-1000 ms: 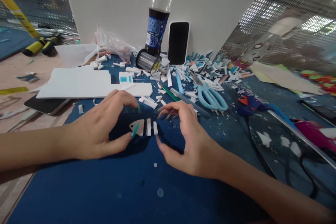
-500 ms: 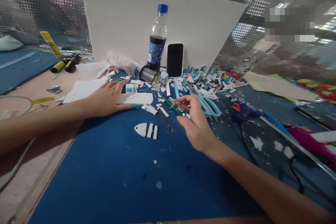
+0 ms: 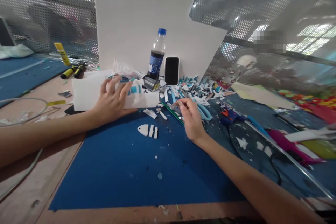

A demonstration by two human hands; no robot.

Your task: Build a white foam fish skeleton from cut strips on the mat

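Centre left, your left hand (image 3: 112, 99) spreads wide on the white foam sheet (image 3: 84, 94); at centre, your right hand (image 3: 191, 119) pinches a thin grey tool (image 3: 175, 106).

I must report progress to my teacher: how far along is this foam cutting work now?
Done: a fish-head piece and two strips lie cut, in a row on the blue mat. In hand: the left hand lies spread on the white foam sheet; the right hand touches a thin tool beside the scissors. Left: probably more cutting; the sheet looks mostly whole.
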